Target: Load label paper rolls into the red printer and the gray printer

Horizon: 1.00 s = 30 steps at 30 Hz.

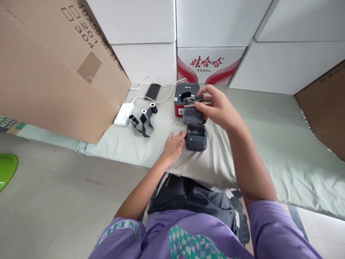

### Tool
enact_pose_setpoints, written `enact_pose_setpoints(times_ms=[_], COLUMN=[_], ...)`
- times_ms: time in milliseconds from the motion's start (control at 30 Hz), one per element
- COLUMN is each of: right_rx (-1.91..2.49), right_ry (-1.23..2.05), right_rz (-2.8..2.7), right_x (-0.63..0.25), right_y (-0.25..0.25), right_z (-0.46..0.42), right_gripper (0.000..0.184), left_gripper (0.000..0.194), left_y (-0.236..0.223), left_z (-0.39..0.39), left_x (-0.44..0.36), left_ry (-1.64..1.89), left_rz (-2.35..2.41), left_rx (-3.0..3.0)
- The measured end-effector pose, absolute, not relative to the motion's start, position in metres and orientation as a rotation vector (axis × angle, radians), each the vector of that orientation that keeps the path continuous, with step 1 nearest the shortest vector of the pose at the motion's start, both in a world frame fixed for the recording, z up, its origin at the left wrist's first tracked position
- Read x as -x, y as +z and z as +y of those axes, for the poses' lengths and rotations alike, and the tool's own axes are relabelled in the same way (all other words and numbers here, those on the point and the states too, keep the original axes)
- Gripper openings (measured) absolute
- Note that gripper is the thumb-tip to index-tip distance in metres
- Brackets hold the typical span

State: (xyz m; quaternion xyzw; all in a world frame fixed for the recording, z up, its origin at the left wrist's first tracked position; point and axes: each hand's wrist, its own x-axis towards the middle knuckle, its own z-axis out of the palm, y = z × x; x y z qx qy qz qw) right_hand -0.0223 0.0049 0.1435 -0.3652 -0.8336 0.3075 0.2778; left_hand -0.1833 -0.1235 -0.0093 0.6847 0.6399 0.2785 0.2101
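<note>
Between the thumb and fingers of my right hand [214,106] is a black ribbon [193,117], smeared by motion, hanging down from a dark roll. Its lower end reaches the opened top of a small dark grey printer [196,142]; I cannot tell whether it goes inside. Flat on the cloth, my left hand [174,145] has its fingers stretched out towards the printer's left side. Just behind stands a red and black printer [179,109], partly hidden by the ribbon. Several small rolls with loose black ribbon [145,124] lie to the left.
A white power adapter or power bank [124,114] with a white cable [161,102] sits at the left, near a dark phone [152,92]. A large cardboard box [61,72] borders the left side, and white boxes [210,21] line the back. Pale green cloth [269,144] covers the surface.
</note>
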Motion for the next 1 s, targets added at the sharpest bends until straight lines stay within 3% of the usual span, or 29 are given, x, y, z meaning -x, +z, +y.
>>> enact_pose_setpoints(times_ms=[200,333,567,767,1000], right_rx=[1.128,1.29,1.183,1.072,0.666], right_ry=[0.485,0.552,0.453,0.55,0.945], right_rz=[-2.64,-2.853,-2.868,-2.821,-2.241], right_x=[0.164,0.205,0.224,0.25,0.14], right_y=[0.122,0.091,0.103,0.082,0.133], right_z=[0.008,0.024,0.051,0.063,0.051], right_gripper=[0.035,0.04,0.043,0.041,0.046], left_gripper=[0.055,0.052,0.05,0.05,0.049], left_y=[-0.011,-0.01,-0.01,-0.009,-0.003], left_z=[-0.121,-0.12,-0.121,-0.121,-0.122], left_x=[0.183,0.183,0.182,0.181,0.181], left_ry=[0.714,0.706,0.769,0.756,0.772], left_rz=[1.804,1.816,1.793,1.826,1.789], left_rx=[-1.949,-1.955,-1.948,-1.932,-1.871])
